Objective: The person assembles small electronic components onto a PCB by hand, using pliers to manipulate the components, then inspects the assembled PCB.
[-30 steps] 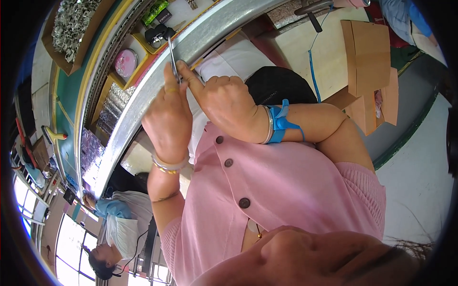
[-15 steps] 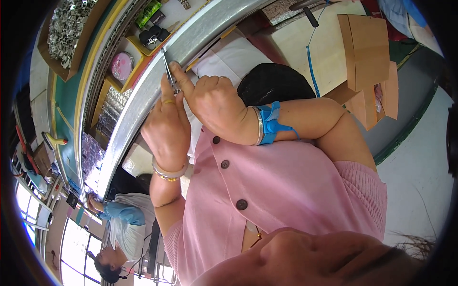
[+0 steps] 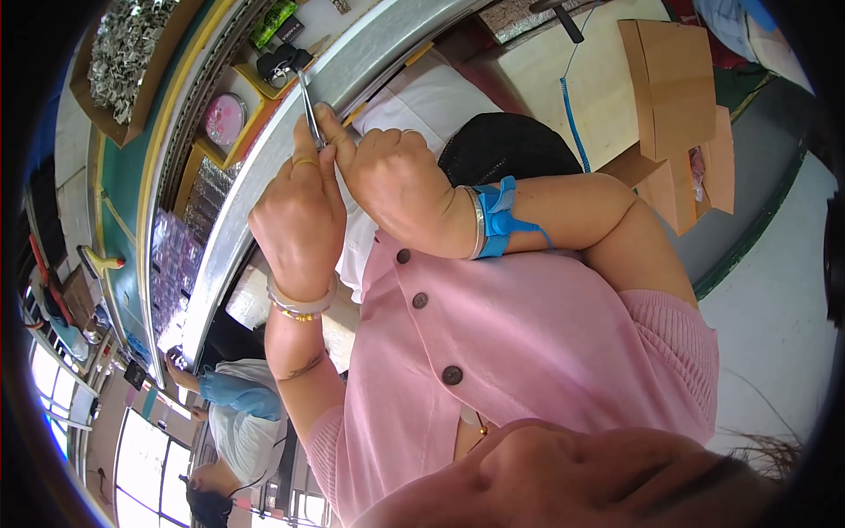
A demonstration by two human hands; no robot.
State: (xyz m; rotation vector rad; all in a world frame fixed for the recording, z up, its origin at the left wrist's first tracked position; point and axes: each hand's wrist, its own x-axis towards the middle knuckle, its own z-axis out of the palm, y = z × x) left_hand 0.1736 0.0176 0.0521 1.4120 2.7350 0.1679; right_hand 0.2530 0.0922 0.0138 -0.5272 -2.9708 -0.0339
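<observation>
Slim metal tweezers (image 3: 309, 110) slant between my two hands at the silver metal edge of the bench (image 3: 251, 167). My right hand (image 3: 392, 180) has its fingers curled and its index finger laid against the tweezers; a blue wrist strap (image 3: 497, 220) is round that wrist. My left hand (image 3: 299, 220), with a yellow ring and bracelets, brings thumb and index finger together at the tweezers' lower end. What lies between those left fingertips is too small to make out. My right thumb is hidden.
A cardboard box of small metal parts (image 3: 99, 106) stands at far left. Beyond the edge, a yellow tray (image 3: 236, 157) holds a round pink tin (image 3: 225, 120) and black items. Cardboard boxes (image 3: 678, 97) and a blue coiled cord (image 3: 574, 128) are at right; a co-worker (image 3: 242, 422) sits lower left.
Both hands and the tweezers have shifted slightly up in the picture, the left hand also a little to the left. The co-worker's head is lower.
</observation>
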